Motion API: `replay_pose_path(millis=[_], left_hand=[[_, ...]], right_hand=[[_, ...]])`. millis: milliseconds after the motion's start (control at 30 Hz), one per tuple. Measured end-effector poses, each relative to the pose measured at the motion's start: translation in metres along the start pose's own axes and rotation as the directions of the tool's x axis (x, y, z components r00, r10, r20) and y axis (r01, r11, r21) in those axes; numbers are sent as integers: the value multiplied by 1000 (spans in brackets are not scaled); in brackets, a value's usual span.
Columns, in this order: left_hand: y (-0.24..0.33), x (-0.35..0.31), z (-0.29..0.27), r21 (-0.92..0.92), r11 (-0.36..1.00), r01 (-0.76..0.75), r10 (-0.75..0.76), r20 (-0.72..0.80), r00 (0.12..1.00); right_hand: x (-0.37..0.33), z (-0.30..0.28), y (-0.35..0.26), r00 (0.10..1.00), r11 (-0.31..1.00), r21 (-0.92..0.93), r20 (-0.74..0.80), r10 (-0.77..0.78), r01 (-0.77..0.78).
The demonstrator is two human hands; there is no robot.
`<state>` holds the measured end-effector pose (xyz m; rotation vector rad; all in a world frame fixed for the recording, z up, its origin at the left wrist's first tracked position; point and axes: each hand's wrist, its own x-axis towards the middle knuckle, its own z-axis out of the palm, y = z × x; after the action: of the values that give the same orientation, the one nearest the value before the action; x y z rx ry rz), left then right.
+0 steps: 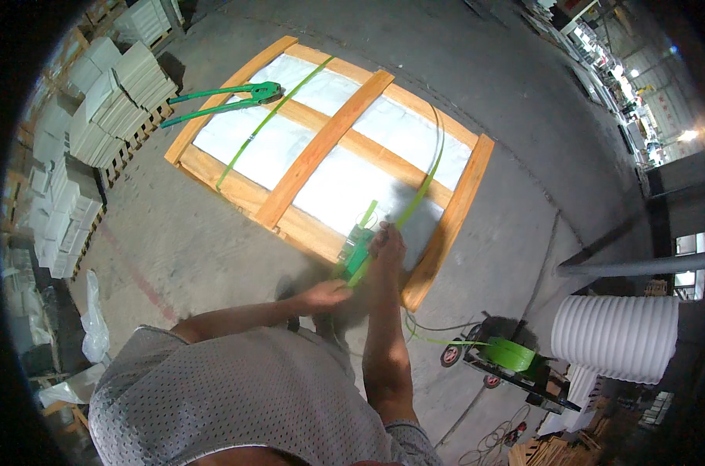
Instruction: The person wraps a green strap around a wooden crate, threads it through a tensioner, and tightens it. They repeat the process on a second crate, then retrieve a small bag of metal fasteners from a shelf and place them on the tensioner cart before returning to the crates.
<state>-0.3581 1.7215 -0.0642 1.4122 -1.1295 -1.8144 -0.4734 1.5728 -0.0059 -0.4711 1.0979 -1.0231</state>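
A wooden crate (pixel 321 177) with white sheeting between its slats lies before me. A green tensioning tool (pixel 355 244) rests at its near edge, with a short strap end sticking up beside it. My right hand (pixel 389 242) is closed on a green strap (pixel 419 196) that arches over the crate's right part. Lower and to the left, my left hand (pixel 327 296) is closed around the strap by the crate's near edge; its fingertips are partly hidden. A second green strap (pixel 253 137) lies tight across the crate's left part.
A long-handled green sealing tool (pixel 264 93) lies on the crate's far left. To the right stands a wheeled strap dispenser (pixel 509 356) with a green coil, by a white ribbed roll (pixel 612 339). Stacked pale slabs (pixel 104 109) on pallets line the left. Cable (pixel 488 446) loops on the floor.
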Motion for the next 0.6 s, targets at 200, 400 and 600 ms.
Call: replay_pose_path(millis=[200, 400, 600], left_hand=[[-8, 11, -11, -138, 990, -21, 26, 38, 999], [80, 62, -39, -566, 820, 82, -254, -233, 939], [170, 110, -37, -775, 627, 73, -141, -21, 990]], right_hand=[[-37, -11, 5, 807, 270, -851, 259, -531, 451], [-75, -20, 64, 953, 888, -348, 149, -263, 300], [-95, -26, 71, 980, 863, -472, 157, -120, 181]])
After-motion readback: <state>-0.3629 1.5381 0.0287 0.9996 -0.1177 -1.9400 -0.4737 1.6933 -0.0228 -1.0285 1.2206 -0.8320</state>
